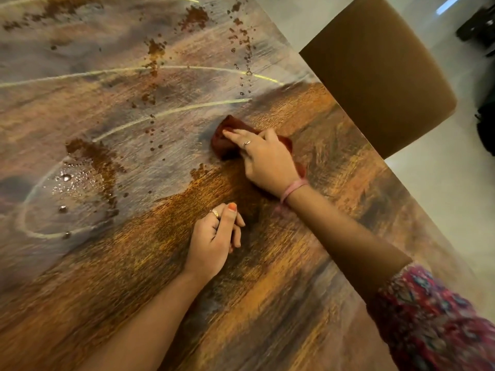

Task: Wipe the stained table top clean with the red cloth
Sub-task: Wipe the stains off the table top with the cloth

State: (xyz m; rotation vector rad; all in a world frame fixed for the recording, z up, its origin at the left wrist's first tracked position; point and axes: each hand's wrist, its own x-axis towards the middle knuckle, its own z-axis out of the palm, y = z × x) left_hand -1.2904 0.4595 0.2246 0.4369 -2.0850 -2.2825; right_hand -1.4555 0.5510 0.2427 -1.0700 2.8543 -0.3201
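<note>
The wooden table top (308, 263) fills the view. Brown stains (91, 153) with wet droplets spread over its left and far parts, and smaller splatters (192, 17) lie farther back. My right hand (265, 162) presses flat on the bunched red cloth (226, 140) near the table's right side, fingers stretched over it. My left hand (214, 239) rests on the bare wood nearer to me, its fingers loosely curled and holding nothing.
A brown chair back (380, 73) stands just past the table's right edge. Pale floor (442, 199) lies beyond that edge, with dark objects (479, 25) at the far right. Light reflections arc across the table's far left surface.
</note>
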